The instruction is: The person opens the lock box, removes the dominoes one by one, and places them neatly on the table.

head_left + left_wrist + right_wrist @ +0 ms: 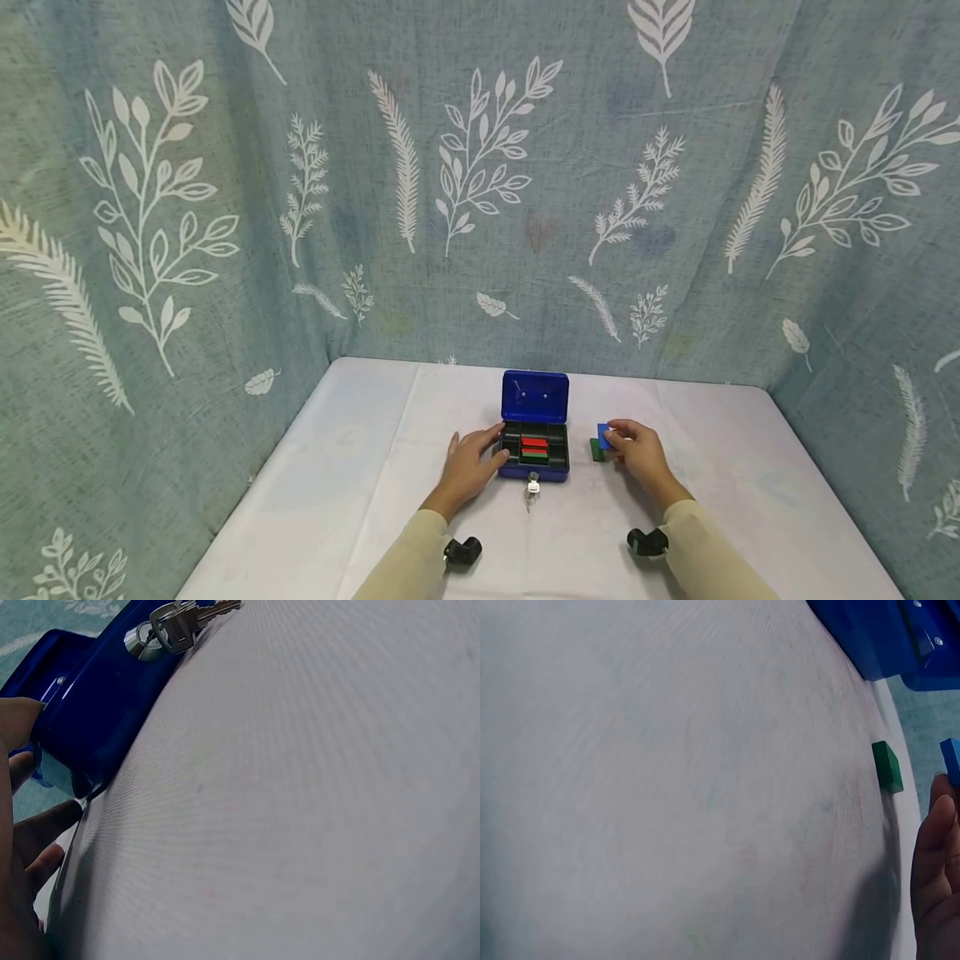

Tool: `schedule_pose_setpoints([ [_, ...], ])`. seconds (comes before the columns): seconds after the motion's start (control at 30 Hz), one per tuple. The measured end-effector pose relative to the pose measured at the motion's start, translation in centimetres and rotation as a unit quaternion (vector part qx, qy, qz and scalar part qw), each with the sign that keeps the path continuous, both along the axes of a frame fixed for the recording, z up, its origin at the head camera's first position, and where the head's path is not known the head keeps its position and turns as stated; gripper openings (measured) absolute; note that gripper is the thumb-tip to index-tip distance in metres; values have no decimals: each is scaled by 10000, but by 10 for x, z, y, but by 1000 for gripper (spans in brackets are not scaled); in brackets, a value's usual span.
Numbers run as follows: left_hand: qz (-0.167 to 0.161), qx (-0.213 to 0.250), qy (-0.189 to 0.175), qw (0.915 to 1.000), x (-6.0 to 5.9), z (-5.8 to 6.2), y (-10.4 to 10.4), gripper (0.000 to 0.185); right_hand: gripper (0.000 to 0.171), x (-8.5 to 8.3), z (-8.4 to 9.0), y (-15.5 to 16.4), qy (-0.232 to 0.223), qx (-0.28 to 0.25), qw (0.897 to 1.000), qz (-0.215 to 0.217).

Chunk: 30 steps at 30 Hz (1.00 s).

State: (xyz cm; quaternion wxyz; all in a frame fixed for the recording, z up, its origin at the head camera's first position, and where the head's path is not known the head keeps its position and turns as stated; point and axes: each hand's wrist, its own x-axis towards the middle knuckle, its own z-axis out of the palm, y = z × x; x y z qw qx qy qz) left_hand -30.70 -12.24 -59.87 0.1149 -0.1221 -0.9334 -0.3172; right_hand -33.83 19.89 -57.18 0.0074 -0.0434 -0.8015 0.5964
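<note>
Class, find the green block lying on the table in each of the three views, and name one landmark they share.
Head: green block right of the blue cash box, beside the right hand.
Left wrist: not in view.
Right wrist: green block, right of centre, on the cloth.
Shared landmark: the blue cash box.

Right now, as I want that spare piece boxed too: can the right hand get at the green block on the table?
Probably yes: the right hand already pinches the blue block, but the green block lies uncovered beside it.

No text, label, brand, number or sign can be read in any view; the blue box (534, 425), its key (174, 625) and the blocks show none, and the curtain bears only leaf prints.
</note>
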Motion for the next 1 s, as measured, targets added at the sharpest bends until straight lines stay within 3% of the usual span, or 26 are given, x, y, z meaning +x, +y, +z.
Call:
schedule_pose_setpoints([
  [0.6, -37, 73, 111, 9999, 0, 0, 0, 53, 27, 3, -3, 11, -200, 252, 9994, -100],
  [1.0, -43, 49, 107, 9999, 0, -1, 1, 54, 27, 4, -8, 12, 42, 1131, 9936, -25],
])
